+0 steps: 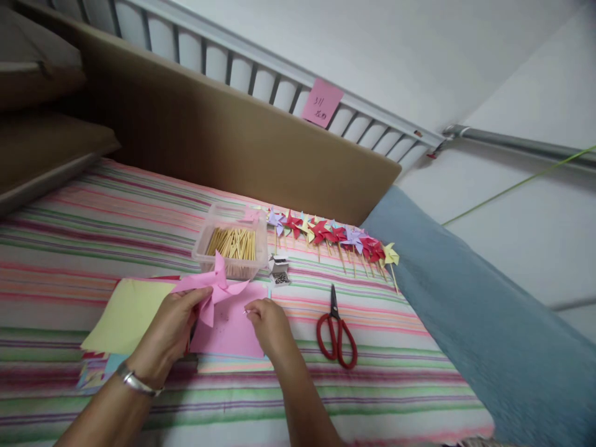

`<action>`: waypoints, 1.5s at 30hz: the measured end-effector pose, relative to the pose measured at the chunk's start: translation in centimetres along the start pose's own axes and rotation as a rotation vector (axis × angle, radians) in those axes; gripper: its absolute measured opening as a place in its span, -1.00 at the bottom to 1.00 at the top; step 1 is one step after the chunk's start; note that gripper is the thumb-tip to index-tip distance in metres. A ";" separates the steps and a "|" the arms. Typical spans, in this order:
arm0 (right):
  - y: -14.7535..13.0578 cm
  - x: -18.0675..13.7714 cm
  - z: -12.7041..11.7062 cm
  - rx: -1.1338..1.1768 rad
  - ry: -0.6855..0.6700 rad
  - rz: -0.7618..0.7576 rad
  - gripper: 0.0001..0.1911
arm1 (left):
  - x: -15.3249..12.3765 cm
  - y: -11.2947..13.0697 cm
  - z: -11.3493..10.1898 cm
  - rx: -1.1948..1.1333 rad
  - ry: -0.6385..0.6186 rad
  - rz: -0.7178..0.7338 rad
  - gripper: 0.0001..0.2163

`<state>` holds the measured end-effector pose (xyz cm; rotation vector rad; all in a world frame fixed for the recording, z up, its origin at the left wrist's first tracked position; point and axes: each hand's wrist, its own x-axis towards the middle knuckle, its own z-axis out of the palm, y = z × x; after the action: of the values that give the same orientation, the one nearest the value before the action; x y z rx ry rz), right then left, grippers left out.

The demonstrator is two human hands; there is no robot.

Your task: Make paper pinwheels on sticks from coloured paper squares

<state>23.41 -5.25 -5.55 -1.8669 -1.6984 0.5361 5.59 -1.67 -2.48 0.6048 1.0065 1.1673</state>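
One pink pinwheel (212,287) in left hand (171,324)

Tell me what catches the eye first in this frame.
The pink pinwheel in the left hand, mid-frame, above a pink sheet that the right hand touches. Behind, a row of pinwheels on sticks lines the far edge of the striped cloth; red scissors lie to the right.
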 end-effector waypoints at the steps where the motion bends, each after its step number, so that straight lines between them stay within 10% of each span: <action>1: 0.0 0.0 0.1 -0.004 -0.010 -0.007 -0.73 | -0.1 0.0 0.0 0.006 -0.002 -0.001 -0.90; 45: -1.5 -0.5 -0.6 -0.038 -0.192 -0.013 -0.78 | -0.4 0.6 0.1 -0.022 0.002 0.013 -0.90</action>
<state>22.58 -5.74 -4.15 -1.8800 -1.8535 0.7018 5.35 -1.85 -1.80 0.5932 0.9915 1.1891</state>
